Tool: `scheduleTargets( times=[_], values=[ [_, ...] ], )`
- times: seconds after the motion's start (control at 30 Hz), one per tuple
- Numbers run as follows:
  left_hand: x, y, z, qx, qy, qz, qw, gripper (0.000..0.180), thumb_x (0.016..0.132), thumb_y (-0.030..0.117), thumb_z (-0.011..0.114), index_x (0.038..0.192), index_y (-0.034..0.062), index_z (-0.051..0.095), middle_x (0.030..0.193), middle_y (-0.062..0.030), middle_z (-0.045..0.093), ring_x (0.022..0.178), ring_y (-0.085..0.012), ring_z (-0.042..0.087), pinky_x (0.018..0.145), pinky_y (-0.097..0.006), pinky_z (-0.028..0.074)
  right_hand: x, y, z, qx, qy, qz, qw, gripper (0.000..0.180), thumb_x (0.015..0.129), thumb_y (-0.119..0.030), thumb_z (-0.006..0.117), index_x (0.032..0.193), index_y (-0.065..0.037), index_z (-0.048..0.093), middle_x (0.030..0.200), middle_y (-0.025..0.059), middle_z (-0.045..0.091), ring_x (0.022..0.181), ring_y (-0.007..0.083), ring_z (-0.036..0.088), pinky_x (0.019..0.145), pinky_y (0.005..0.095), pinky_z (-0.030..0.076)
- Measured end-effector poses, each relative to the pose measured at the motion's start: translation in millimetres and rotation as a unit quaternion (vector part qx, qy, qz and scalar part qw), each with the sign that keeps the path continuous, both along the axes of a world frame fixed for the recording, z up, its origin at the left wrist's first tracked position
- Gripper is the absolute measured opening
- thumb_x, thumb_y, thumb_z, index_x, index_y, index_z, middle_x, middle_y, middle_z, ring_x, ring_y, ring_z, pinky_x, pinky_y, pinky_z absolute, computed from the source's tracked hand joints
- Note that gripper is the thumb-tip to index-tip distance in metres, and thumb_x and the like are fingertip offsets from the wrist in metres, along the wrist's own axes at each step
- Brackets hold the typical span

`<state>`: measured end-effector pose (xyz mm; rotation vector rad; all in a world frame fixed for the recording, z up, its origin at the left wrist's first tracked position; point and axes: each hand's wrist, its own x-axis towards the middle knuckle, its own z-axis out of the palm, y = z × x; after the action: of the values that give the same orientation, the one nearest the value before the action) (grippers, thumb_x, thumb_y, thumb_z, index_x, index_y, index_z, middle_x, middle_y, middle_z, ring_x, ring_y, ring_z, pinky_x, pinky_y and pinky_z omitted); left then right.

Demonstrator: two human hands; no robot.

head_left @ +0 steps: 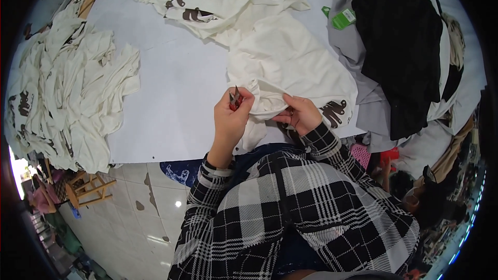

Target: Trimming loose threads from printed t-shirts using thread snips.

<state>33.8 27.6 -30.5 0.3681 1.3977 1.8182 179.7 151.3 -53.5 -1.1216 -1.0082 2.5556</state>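
A white garment [288,54] with dark brown printing lies across the white table in front of me, its near end lifted at a round, hemmed opening. My left hand [229,116] is closed around small red-handled thread snips [236,99], blades pointing up, and is also at the left side of that opening. On the other side, my right hand [304,114] pinches the hem between thumb and fingers. The opening is held spread between both hands. Part of the garment hangs over the table's front edge near my lap.
More white printed garments [207,0] lie at the far side of the table [155,98]. A large heap of them [78,93] spills over its left end. Black cloth [394,52] and grey cloth with a green tag [343,19] lie at right. A wooden stool [89,189] stands on the floor.
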Motion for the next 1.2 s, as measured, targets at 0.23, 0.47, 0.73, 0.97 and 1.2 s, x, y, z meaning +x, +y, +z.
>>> scheduleTargets(
  times=[0.23,0.47,0.73,0.97,1.2],
  values=[
    [14.6,0.8,9.2,-0.056,0.385,-0.043,0.92,0.022,0.076,-0.007,0.053,0.094,-0.0003,0.062,0.089,-0.0045,0.05,0.063,-0.0087,0.046,0.057,-0.02,0.039,8.3,11.8,42.9,-0.248,0.377,-0.148,0.88,0.041,0.095,-0.027,0.036,0.121,0.005,0.041,0.122,0.0192,0.049,0.12,0.0294,0.043,0.103,0.0448,0.032],
    [5.4,-4.9,-21.5,-0.115,0.412,-0.009,0.904,0.024,0.075,0.0,0.061,0.098,0.0023,0.063,0.094,-0.0093,0.051,0.063,-0.0138,0.052,0.054,-0.022,0.043,-7.8,-5.4,31.4,-0.138,0.238,-0.117,0.954,0.036,0.092,-0.014,0.041,0.123,0.005,0.039,0.117,0.017,0.053,0.108,0.0251,0.053,0.095,0.0398,0.042],
    [21.2,6.4,14.5,-0.018,0.459,-0.013,0.888,0.019,0.075,0.005,0.066,0.093,0.0013,0.062,0.083,-0.0089,0.055,0.057,-0.0161,0.052,0.051,-0.022,0.043,-10.7,-19.1,25.7,0.02,0.163,-0.028,0.986,0.049,0.088,-0.006,0.048,0.134,0.0,0.031,0.101,0.0085,0.06,0.085,0.0129,0.06,0.078,0.0265,0.049],
    [8.7,5.0,12.1,-0.104,0.086,-0.047,0.99,0.012,0.079,0.009,0.064,0.087,0.0007,0.061,0.067,-0.0055,0.056,0.057,-0.0115,0.052,0.051,-0.022,0.042,-12.5,-26.7,38.5,0.006,0.118,-0.055,0.991,0.053,0.089,-0.008,0.048,0.137,-0.007,0.028,0.092,0.0031,0.061,0.082,0.0075,0.057,0.077,0.0243,0.048],
    [6.5,-1.3,11.3,-0.161,0.246,-0.065,0.953,0.015,0.08,0.009,0.063,0.092,0.0008,0.061,0.079,-0.0072,0.059,0.064,-0.0109,0.054,0.055,-0.022,0.043,-11.8,-27.8,26.8,0.078,0.151,-0.006,0.985,0.052,0.089,-0.009,0.049,0.137,-0.01,0.03,0.081,-0.0033,0.056,0.077,0.0041,0.053,0.077,0.0227,0.047]
  ],
)
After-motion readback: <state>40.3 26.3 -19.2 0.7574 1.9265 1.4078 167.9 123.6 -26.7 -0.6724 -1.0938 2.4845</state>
